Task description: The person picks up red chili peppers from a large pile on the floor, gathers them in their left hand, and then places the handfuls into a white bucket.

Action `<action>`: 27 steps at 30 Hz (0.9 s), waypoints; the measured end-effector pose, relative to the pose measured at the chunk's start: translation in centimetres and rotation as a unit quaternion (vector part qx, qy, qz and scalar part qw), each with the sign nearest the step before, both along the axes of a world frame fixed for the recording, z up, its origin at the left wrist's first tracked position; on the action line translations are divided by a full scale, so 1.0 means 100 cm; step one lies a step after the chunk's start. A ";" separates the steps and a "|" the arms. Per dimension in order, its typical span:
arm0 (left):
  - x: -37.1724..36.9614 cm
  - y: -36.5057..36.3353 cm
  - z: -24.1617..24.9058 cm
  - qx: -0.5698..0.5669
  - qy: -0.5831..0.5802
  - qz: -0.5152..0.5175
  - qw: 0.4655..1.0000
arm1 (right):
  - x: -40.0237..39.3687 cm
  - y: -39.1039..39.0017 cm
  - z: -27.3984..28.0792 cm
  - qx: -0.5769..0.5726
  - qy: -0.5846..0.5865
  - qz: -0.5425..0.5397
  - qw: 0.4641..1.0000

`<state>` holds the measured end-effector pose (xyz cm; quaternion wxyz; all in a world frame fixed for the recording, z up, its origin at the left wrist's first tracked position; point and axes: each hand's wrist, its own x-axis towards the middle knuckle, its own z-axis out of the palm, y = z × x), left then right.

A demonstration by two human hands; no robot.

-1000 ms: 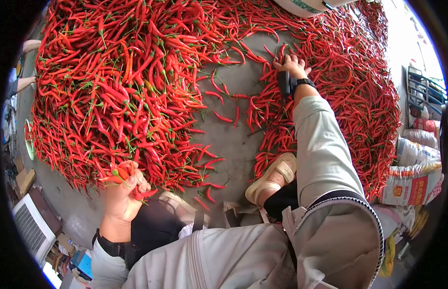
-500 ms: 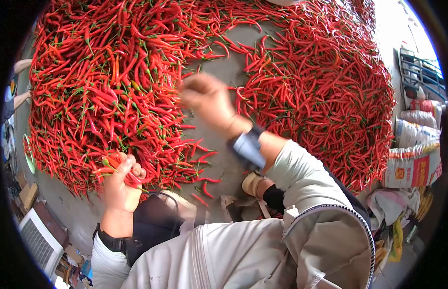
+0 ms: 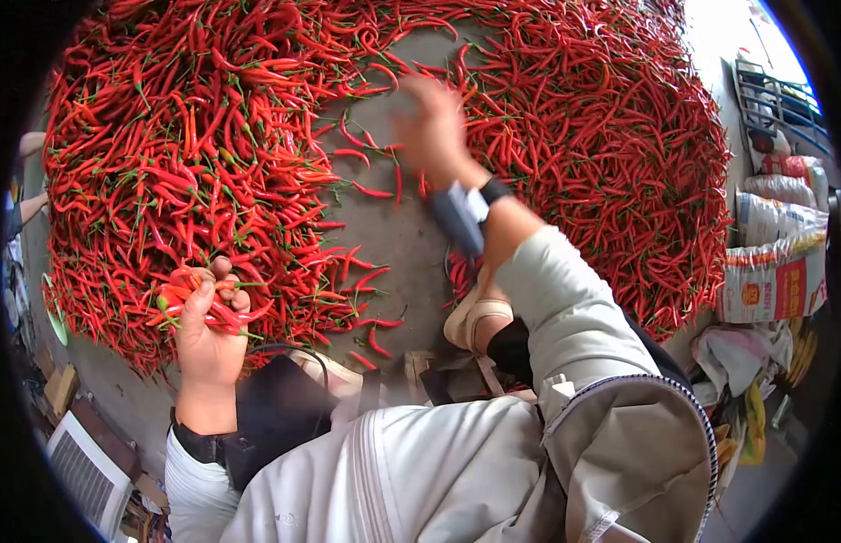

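Note:
Several red chili peppers [image 3: 228, 317] with green stems are bunched in my left hand [image 3: 212, 330], its fingers curled round them. That hand is at the lower front edge of a big heap of red chilies [image 3: 185, 172] on the left. My right hand [image 3: 429, 131] is smeared by motion over the strip of floor between the two heaps, close to the left edge of the right-hand chili heap [image 3: 610, 172]. Its fingers are too blurred to show whether they hold anything. Some loose chilies [image 3: 375, 190] lie on the floor beneath and beside it.
Printed sacks [image 3: 773, 281] stand at the right, below a blue metal rack [image 3: 778, 100]. A white louvred panel [image 3: 87, 466] leans at the lower left. Another person's arm [image 3: 33, 206] shows at the left edge. My shoe [image 3: 484, 317] is on the grey floor [image 3: 402, 271].
My right hand has moved right and up, from the left heap's edge to the strip near the right heap. My left hand still grips chilies, its fingers a little more raised.

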<state>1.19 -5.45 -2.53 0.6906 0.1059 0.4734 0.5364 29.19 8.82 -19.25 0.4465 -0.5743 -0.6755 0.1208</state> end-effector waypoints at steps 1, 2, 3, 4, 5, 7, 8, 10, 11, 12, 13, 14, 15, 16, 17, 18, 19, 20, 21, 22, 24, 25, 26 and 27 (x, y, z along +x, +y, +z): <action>0.001 -0.001 0.001 0.003 0.022 -0.001 1.000 | 0.031 0.011 0.002 -0.095 -0.140 -0.113 0.979; 0.003 -0.002 0.002 0.002 0.022 0.002 1.000 | 0.055 0.012 -0.015 -0.133 -0.179 -0.206 0.953; 0.004 -0.002 0.003 -0.001 0.025 -0.011 1.000 | 0.068 0.005 -0.021 -0.281 -0.158 -0.246 0.914; 0.005 -0.001 0.004 -0.003 0.028 -0.023 0.999 | 0.077 -0.005 -0.014 -0.425 -0.156 -0.156 0.878; 0.004 -0.001 0.003 0.002 0.023 -0.032 0.999 | 0.074 -0.016 -0.012 -0.422 -0.228 -0.102 0.871; 0.003 0.000 0.005 0.011 0.015 -0.028 0.999 | 0.061 -0.039 -0.005 -0.362 -0.349 0.012 0.864; 0.003 0.001 0.006 0.020 0.009 -0.025 0.999 | 0.058 -0.050 -0.005 -0.339 -0.371 0.082 0.861; 0.003 0.003 0.010 0.019 0.007 -0.022 1.000 | 0.055 -0.068 -0.002 -0.289 -0.441 0.203 0.825; 0.003 0.003 0.013 0.027 0.001 -0.027 0.999 | 0.058 -0.075 -0.004 -0.289 -0.444 0.205 0.823; 0.003 0.002 0.015 0.033 -0.003 -0.032 0.999 | 0.064 -0.082 -0.008 -0.281 -0.470 0.268 0.793; 0.003 0.002 0.018 0.037 -0.004 -0.037 0.999 | 0.070 -0.087 -0.006 -0.270 -0.494 0.329 0.758; 0.002 0.001 0.019 0.036 -0.005 -0.033 0.999 | 0.077 -0.091 -0.003 -0.270 -0.495 0.332 0.756; 0.001 -0.001 0.019 0.043 -0.001 -0.043 0.998 | 0.085 -0.094 0.006 -0.278 -0.497 0.353 0.742; 0.000 -0.002 0.020 0.051 0.003 -0.053 0.997 | 0.093 -0.096 0.015 -0.286 -0.499 0.374 0.727; -0.001 -0.003 0.020 0.049 0.002 -0.047 0.998 | 0.101 -0.096 0.025 -0.290 -0.507 0.384 0.715; -0.001 -0.005 0.020 0.046 0.001 -0.045 0.998 | 0.113 -0.096 0.026 -0.273 -0.506 0.401 0.713; -0.002 -0.005 0.021 0.043 0.002 -0.040 0.998 | 0.123 -0.095 0.030 -0.290 -0.542 0.404 0.678; -0.003 -0.005 0.022 0.041 0.004 -0.035 0.999 | 0.134 -0.094 0.034 -0.305 -0.577 0.405 0.640; -0.002 -0.004 0.024 0.050 0.007 -0.041 0.998 | 0.145 -0.091 0.048 -0.307 -0.597 0.400 0.624; -0.003 -0.004 0.025 0.049 0.005 -0.038 0.998 | 0.157 -0.089 0.061 -0.309 -0.616 0.394 0.607; -0.005 -0.005 0.025 0.058 0.007 -0.034 0.998 | 0.183 -0.088 0.064 -0.393 -0.682 0.296 0.541; -0.006 -0.006 0.024 0.055 0.004 -0.036 0.998 | 0.187 -0.087 0.076 -0.403 -0.703 0.230 0.539; -0.006 -0.006 0.023 0.052 0.003 -0.036 0.998 | 0.190 -0.084 0.089 -0.410 -0.721 0.162 0.534; -0.006 -0.005 0.023 0.054 0.002 -0.037 0.998 | 0.185 -0.081 0.096 -0.411 -0.721 0.164 0.533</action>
